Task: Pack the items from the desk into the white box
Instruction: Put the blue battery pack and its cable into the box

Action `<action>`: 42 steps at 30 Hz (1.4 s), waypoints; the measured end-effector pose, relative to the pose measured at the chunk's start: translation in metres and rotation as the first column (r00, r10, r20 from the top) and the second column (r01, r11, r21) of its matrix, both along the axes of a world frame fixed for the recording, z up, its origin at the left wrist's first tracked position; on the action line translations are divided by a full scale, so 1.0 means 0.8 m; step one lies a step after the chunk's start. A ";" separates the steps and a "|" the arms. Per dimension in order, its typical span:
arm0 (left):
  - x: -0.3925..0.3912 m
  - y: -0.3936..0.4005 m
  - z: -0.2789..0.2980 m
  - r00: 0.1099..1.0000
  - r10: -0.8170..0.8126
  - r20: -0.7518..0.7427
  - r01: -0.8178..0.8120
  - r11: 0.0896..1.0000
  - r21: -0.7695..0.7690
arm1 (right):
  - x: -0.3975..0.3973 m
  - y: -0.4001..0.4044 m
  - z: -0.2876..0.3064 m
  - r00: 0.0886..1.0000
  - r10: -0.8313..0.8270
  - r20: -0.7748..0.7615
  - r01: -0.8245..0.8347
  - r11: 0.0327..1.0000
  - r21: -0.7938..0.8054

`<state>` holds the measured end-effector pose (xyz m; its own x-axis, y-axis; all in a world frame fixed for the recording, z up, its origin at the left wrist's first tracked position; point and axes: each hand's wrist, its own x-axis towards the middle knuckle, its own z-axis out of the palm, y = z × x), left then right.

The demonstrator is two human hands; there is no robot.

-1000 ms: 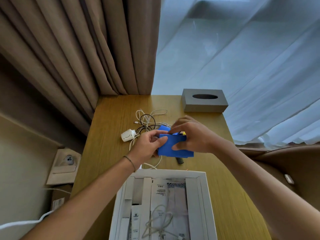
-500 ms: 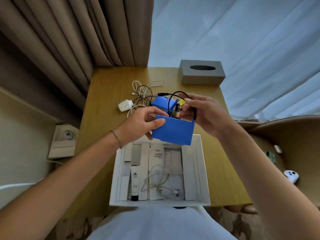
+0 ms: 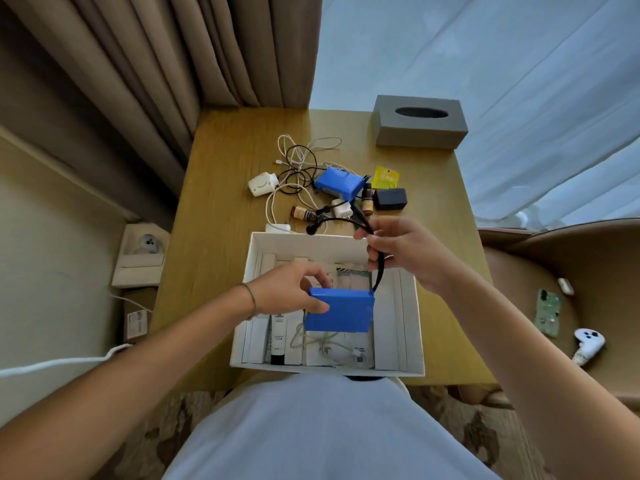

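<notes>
Both hands are now lowering the pack [image 3: 337, 313] over the box [image 3: 417, 327] (earlier it was higher). Left hand [image 3: 287, 294] is gripping it; right hand [image 3: 408, 252] is pinching its cable [image 3: 380, 271].

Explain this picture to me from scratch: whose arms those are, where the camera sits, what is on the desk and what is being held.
There is no machine here. A person wears a wide-angle camera on the head, looking down at their own arms, so the single view bends at the edges.

The left hand holds a flat blue battery pack over the open white cardboard box, which already contains white cartons and a pale cable. The right hand has its grip on the pack's black cable.

On the wooden desk beyond lie a second blue pack, tangled white and black cables, a white charger, two small brown bottles, a black adapter, a yellow sachet and a grey tissue box.
</notes>
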<state>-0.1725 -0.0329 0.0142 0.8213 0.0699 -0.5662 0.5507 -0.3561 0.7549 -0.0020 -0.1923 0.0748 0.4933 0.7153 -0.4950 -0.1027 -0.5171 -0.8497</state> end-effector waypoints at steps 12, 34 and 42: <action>0.000 -0.047 -0.061 0.993 -0.040 -0.114 0.057 0.986 0.155 | -0.021 -0.028 -0.034 0.933 0.299 0.200 -0.277 0.952 -0.132; -0.017 -0.078 -0.101 0.980 -0.196 -0.024 0.181 0.844 0.505 | -0.019 0.002 -0.129 0.658 0.503 0.561 -0.307 0.859 -0.410; -0.025 -0.068 -0.090 0.977 -0.213 -0.012 0.198 0.885 0.422 | -0.032 0.022 -0.148 0.372 0.607 0.702 -0.252 0.794 -0.553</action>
<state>-0.1923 -0.0873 -0.0575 0.8610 0.1215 -0.4938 0.4077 -0.7452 0.5276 -0.0274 -0.1749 -0.0439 0.4452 0.8533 -0.2715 0.8512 -0.4974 -0.1675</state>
